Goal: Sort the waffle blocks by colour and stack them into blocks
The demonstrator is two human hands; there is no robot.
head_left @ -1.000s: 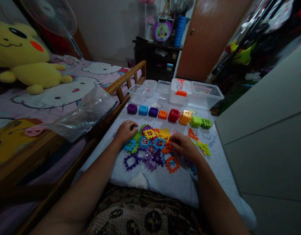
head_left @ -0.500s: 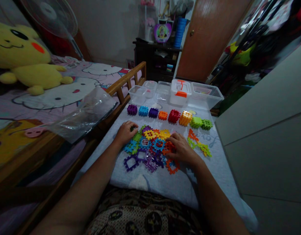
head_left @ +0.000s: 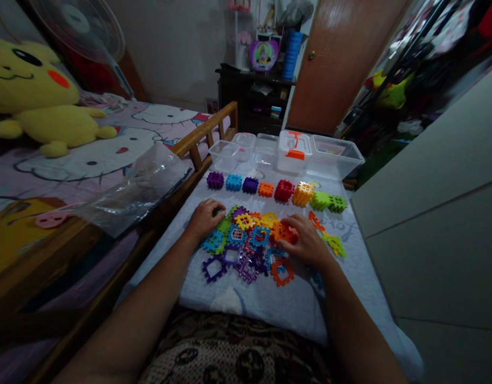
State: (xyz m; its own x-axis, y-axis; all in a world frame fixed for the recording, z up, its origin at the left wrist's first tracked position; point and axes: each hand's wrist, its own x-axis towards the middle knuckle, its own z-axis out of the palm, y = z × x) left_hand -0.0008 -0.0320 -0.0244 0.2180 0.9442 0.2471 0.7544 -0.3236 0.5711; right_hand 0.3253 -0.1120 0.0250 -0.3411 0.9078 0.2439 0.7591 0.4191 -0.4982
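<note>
A heap of flat, coloured, interlocking plastic tiles (head_left: 246, 240) lies on a grey cloth (head_left: 270, 298) in front of me. My right hand (head_left: 306, 242) is closed on an orange tile (head_left: 284, 232) at the heap's right side. At the left edge of the heap my left hand (head_left: 204, 217) rests on the tiles with its fingers curled; what is under them is hidden. Beyond the heap stands a row of built cubes: purple (head_left: 215, 180), blue (head_left: 233, 182), orange (head_left: 266, 189), red (head_left: 284, 190), yellow-orange (head_left: 302, 193) and green (head_left: 321, 200).
Clear plastic boxes (head_left: 338, 157), one with an orange latch, stand behind the cubes. A crumpled clear bag (head_left: 137, 186) lies on the wooden bed rail (head_left: 201, 133) at left, with a yellow plush toy (head_left: 38, 101) on the bed. A grey cabinet (head_left: 438, 213) rises at right.
My right hand slid left into the heap, closed on an orange tile and lifted it slightly. My left hand has stayed put.
</note>
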